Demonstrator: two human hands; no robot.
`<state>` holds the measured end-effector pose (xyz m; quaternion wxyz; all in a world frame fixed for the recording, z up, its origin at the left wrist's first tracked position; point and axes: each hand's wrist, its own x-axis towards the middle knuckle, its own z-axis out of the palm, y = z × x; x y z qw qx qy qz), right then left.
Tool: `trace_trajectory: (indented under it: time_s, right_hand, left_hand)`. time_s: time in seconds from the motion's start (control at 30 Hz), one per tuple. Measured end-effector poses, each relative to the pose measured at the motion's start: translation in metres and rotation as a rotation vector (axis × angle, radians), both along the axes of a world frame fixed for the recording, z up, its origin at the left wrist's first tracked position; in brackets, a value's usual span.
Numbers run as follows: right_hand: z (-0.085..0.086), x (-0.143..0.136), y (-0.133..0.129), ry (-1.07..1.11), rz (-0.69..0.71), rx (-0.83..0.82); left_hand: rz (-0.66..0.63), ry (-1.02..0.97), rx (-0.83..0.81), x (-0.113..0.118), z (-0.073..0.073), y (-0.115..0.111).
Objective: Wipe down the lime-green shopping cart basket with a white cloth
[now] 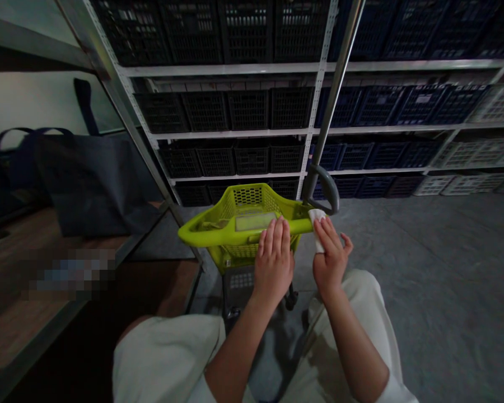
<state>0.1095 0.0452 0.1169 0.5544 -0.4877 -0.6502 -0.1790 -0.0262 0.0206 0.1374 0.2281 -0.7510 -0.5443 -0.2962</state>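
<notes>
A small yellow-green shopping cart (218, 236) stands in front of my knees, its handle bar running across toward me. My left hand (275, 254) rests on the middle of that bar, fingers together and curved over it. At the bar's right end, my right hand (330, 249) presses a white cloth (318, 215) against the green plastic. A grey looped part (330, 189) and a metal pole (336, 89) rise just beyond my right hand.
Shelving (235, 70) with black crates (247, 109) and blue crates (380, 105) spans the back. White crates (466, 151) are at the right. On the left, a wooden shelf (25, 224) bears a dark bag (92, 184). Grey floor (445, 268) extends right.
</notes>
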Motion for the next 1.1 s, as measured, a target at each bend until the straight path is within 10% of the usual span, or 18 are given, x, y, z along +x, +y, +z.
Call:
trace_trajectory:
  time_s: [0.17,0.4,0.57,0.77,0.97,1.1]
  right_hand:
    - [-0.003,-0.004,-0.006,-0.225,0.193,-0.027]
    - [0.002,0.01,0.002,-0.053,0.003,-0.02]
    - [0.001,0.0,-0.007,-0.271,0.248,-0.026]
    - [-0.007,0.008,0.003,0.01,0.011,0.008]
    - [-0.009,-0.002,-0.004,-0.237,0.245,-0.025]
    - [-0.022,0.017,0.006,0.01,0.105,-0.029]
  left_hand:
    - [0.013,-0.009,0.031,0.0,-0.002,0.001]
    - [-0.013,-0.023,-0.003,0.0,0.0,0.0]
    - [0.006,-0.034,0.039,0.002,-0.003,0.002]
    - [-0.003,-0.025,0.002,0.001,0.001,-0.001]
    - [-0.001,-0.035,0.051,0.001,-0.002,0.0]
    - [-0.002,-0.021,0.024,-0.001,-0.001,0.0]
